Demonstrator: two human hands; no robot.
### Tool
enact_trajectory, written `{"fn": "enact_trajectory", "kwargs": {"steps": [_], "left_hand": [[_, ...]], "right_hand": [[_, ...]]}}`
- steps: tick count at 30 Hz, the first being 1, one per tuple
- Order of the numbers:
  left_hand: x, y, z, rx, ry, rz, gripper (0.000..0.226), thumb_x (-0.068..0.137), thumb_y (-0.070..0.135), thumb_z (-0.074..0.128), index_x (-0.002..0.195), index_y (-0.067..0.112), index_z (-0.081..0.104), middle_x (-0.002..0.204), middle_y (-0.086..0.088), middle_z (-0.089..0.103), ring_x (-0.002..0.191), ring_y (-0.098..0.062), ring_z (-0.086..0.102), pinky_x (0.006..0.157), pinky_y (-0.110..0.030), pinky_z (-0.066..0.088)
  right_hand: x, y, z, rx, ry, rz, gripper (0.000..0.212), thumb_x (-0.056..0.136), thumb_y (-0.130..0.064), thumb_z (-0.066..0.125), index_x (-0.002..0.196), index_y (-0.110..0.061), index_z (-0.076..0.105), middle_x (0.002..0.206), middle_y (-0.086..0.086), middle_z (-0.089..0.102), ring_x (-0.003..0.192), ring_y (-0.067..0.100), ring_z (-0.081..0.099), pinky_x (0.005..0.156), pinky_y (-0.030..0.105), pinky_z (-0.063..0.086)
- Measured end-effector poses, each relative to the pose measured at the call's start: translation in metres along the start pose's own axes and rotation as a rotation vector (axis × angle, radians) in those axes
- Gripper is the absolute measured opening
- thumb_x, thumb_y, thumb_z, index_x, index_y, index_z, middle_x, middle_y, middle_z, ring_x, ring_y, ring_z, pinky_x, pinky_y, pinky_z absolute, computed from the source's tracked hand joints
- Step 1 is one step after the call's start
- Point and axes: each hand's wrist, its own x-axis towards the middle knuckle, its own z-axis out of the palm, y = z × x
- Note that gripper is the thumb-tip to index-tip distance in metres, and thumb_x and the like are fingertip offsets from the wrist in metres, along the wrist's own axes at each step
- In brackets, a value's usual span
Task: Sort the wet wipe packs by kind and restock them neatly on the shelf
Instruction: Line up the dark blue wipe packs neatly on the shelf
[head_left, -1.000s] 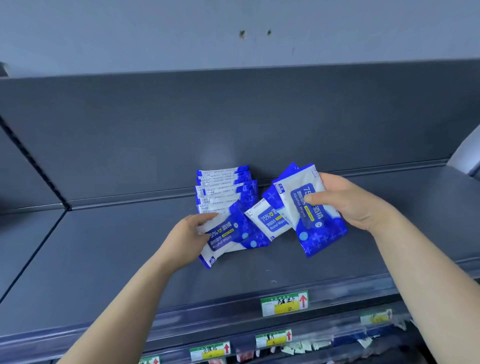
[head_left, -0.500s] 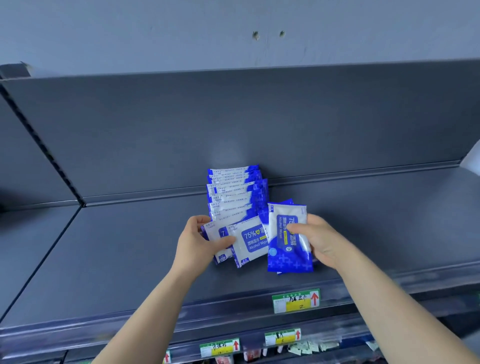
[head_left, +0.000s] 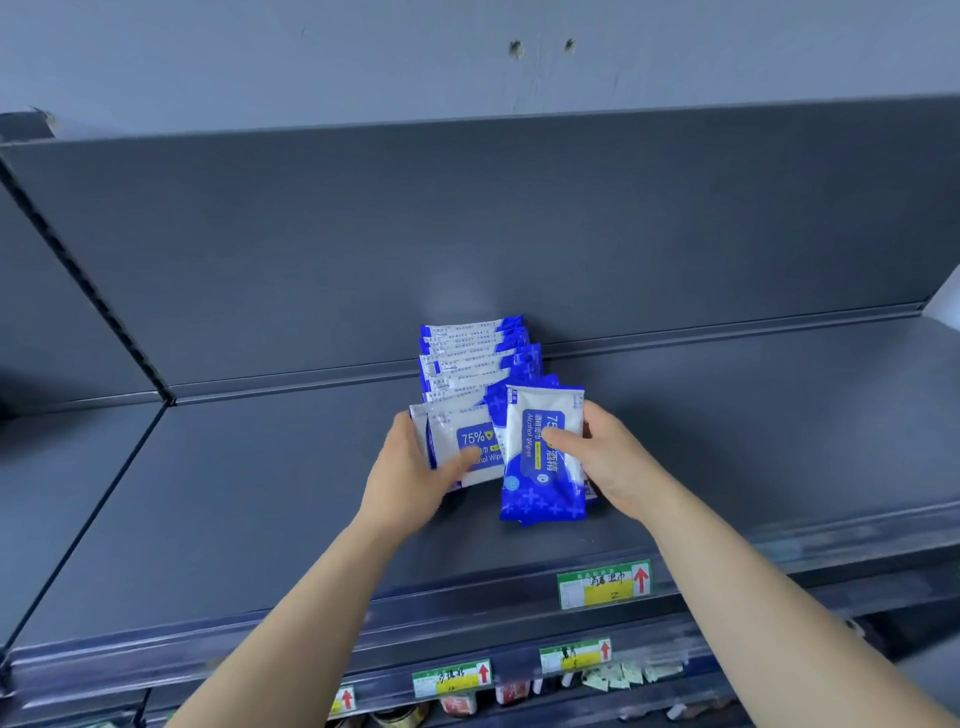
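- Left hand grips a sideways pack, thumb across its front, mid-shelf.
- A row of packs stands behind it, reaching the shelf's back edge.
- Right hand grips an upright pack, overlapping the sideways pack.

Blue-and-white wipe packs, dark-grey shelf

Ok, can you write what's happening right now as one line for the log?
left hand: holds sideways wipe pack | right hand: holds upright wipe pack | row of packs: against back panel
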Motion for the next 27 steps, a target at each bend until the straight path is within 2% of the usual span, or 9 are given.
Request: {"fn": "enact_trajectory", "kwargs": {"steps": [2,4,6,9,12,15,21,24,27], "left_hand": [[0.001,-0.008,0.000,0.016,-0.043,-0.042,0.050,0.073,0.039,0.080,0.107,0.030,0.044,0.106,0.013,0.060,0.087,-0.007,0.065,0.076,-0.034,0.055],[0.000,-0.011,0.000,0.033,-0.006,-0.054,0.052,0.070,0.041,0.081,0.107,0.029,0.047,0.107,0.008,0.055,0.085,-0.006,0.061,0.075,-0.033,0.053],[-0.004,-0.010,-0.002,0.069,0.040,-0.054,0.048,0.072,0.040,0.081,0.106,0.026,0.050,0.103,0.007,0.051,0.082,-0.003,0.056,0.070,-0.026,0.045],[-0.007,-0.010,-0.003,-0.069,0.029,-0.057,0.037,0.078,0.032,0.078,0.104,0.023,0.055,0.095,0.007,0.062,0.075,-0.008,0.062,0.062,-0.024,0.051],[-0.011,-0.011,-0.004,-0.195,-0.028,-0.106,0.020,0.089,0.023,0.068,0.106,0.018,0.059,0.091,-0.004,0.064,0.062,-0.015,0.066,0.063,-0.035,0.060],[-0.014,-0.013,-0.008,-0.252,-0.033,-0.112,0.017,0.092,0.020,0.062,0.109,0.016,0.059,0.093,-0.009,0.062,0.068,-0.016,0.066,0.069,-0.042,0.061],[-0.018,-0.010,-0.009,-0.141,-0.071,-0.107,0.049,0.072,0.023,0.084,0.108,0.019,0.052,0.094,0.005,0.065,0.074,-0.017,0.068,0.055,-0.020,0.053],[-0.016,-0.013,-0.007,-0.111,-0.056,-0.113,0.052,0.071,0.024,0.084,0.111,0.018,0.051,0.096,0.006,0.065,0.074,-0.015,0.067,0.055,-0.020,0.052],[-0.016,-0.014,-0.007,-0.103,-0.058,-0.119,0.053,0.072,0.025,0.084,0.112,0.018,0.050,0.098,0.006,0.064,0.076,-0.014,0.068,0.059,-0.023,0.056]], "right_hand": [[-0.001,-0.003,-0.005,-0.123,0.020,-0.028,0.029,0.088,-0.032,0.067,0.115,-0.028,0.057,0.116,0.000,0.064,0.097,0.012,0.068,0.071,0.032,0.059],[-0.004,-0.011,-0.014,-0.188,0.022,-0.067,0.022,0.089,-0.028,0.066,0.110,-0.027,0.060,0.112,-0.002,0.067,0.093,0.010,0.069,0.067,0.028,0.058],[-0.006,-0.019,-0.023,-0.217,0.001,-0.129,0.020,0.089,-0.015,0.066,0.108,-0.021,0.064,0.104,-0.002,0.072,0.089,0.010,0.070,0.076,0.033,0.059],[-0.007,-0.030,-0.027,-0.325,-0.044,-0.218,0.025,0.084,-0.004,0.068,0.106,-0.015,0.069,0.097,-0.003,0.075,0.090,0.013,0.071,0.082,0.037,0.058],[-0.005,-0.032,-0.020,-0.403,-0.087,-0.225,0.028,0.084,-0.004,0.069,0.109,-0.016,0.068,0.099,-0.005,0.074,0.088,0.008,0.071,0.079,0.034,0.059],[-0.003,-0.033,-0.013,-0.428,-0.116,-0.228,0.028,0.085,-0.006,0.068,0.112,-0.015,0.066,0.102,-0.005,0.074,0.088,0.006,0.071,0.077,0.032,0.059],[-0.001,-0.036,0.000,-0.417,-0.170,-0.235,0.027,0.086,-0.004,0.067,0.108,-0.019,0.065,0.094,-0.014,0.072,0.085,0.001,0.070,0.070,0.021,0.057],[-0.001,-0.038,0.000,-0.407,-0.178,-0.232,0.028,0.086,-0.004,0.067,0.106,-0.022,0.064,0.092,-0.016,0.070,0.084,-0.001,0.070,0.068,0.018,0.056],[-0.002,-0.038,0.000,-0.396,-0.170,-0.241,0.026,0.087,-0.002,0.065,0.109,-0.016,0.063,0.098,-0.009,0.072,0.087,0.003,0.070,0.070,0.019,0.056]]}}
